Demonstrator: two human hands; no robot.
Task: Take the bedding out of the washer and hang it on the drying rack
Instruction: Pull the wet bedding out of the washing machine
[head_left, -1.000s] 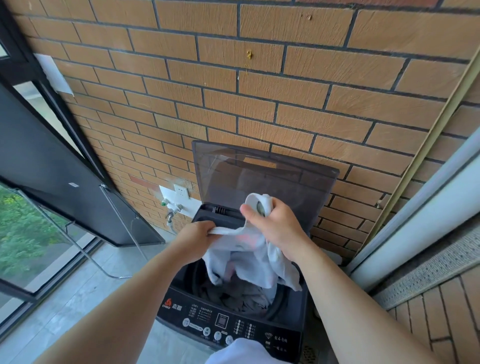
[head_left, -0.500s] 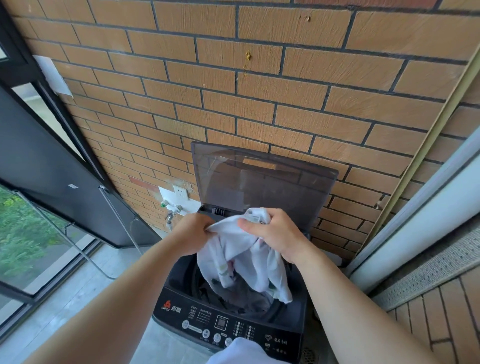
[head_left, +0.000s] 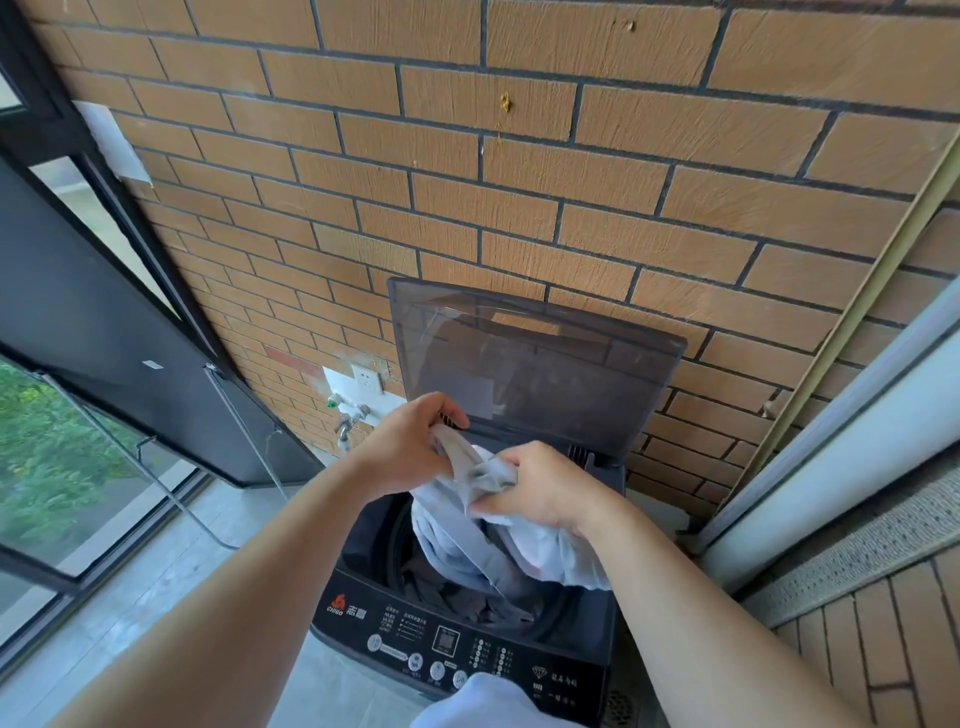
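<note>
The bedding (head_left: 457, 540) is gripped in the left hand (head_left: 410, 452) and right hand (head_left: 543, 491) over the washer (head_left: 363, 618); it should be raised vertically until its tail is freed.

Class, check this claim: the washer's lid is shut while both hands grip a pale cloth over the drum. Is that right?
No. The head view shows the lid raised open; the left hand and right hand do grip the pale cloth over the drum.

My one head camera, looking forward and down, close above the washer (head_left: 457, 644), facing the wall (head_left: 519, 182)
</note>
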